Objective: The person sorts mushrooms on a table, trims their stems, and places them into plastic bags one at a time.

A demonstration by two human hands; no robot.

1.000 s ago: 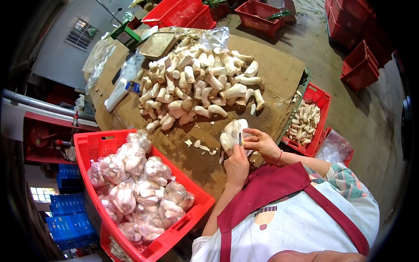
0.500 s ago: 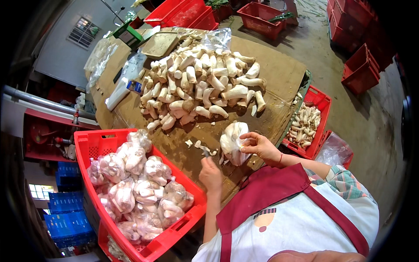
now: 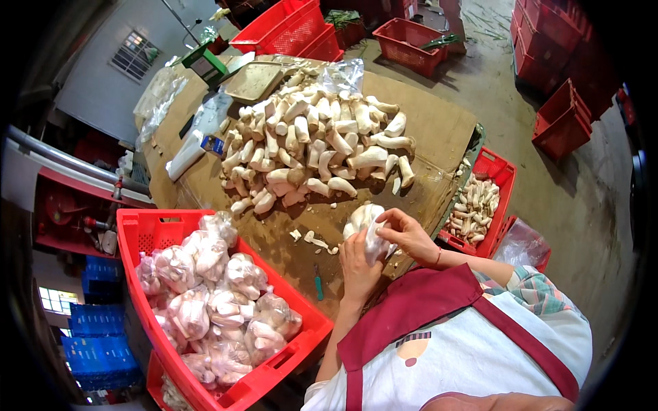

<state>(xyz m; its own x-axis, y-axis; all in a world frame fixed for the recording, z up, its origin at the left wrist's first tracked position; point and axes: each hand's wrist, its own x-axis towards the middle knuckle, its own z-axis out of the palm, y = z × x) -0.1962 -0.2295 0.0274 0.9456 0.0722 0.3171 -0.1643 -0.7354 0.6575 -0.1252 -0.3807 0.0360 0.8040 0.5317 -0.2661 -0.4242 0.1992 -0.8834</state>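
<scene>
A clear plastic bag of king oyster mushrooms (image 3: 362, 218) rests on the cardboard near the table's front edge. My right hand (image 3: 408, 236) pinches the bag's gathered plastic from the right. On the other side, my left hand (image 3: 360, 268) is closed against the bag, its fingertips partly hidden by the plastic. A small knife with a teal handle (image 3: 319, 285) lies on the cardboard left of my left hand. White mushroom trimmings (image 3: 314, 240) are scattered just beyond it. Farther back, a big heap of loose king oyster mushrooms (image 3: 308, 140) covers the table's middle.
At front left stands a red crate (image 3: 271, 383) full of bagged mushrooms. Another red crate (image 3: 506, 175) with small mushroom pieces sits low beyond the table's right edge. A shallow tray (image 3: 252, 81), a plastic roll (image 3: 184, 159) and a small blue box (image 3: 212, 144) lie at the back left.
My left hand has let go of the knife, which now lies on the cardboard. It has moved right onto the bag, beside my right hand.
</scene>
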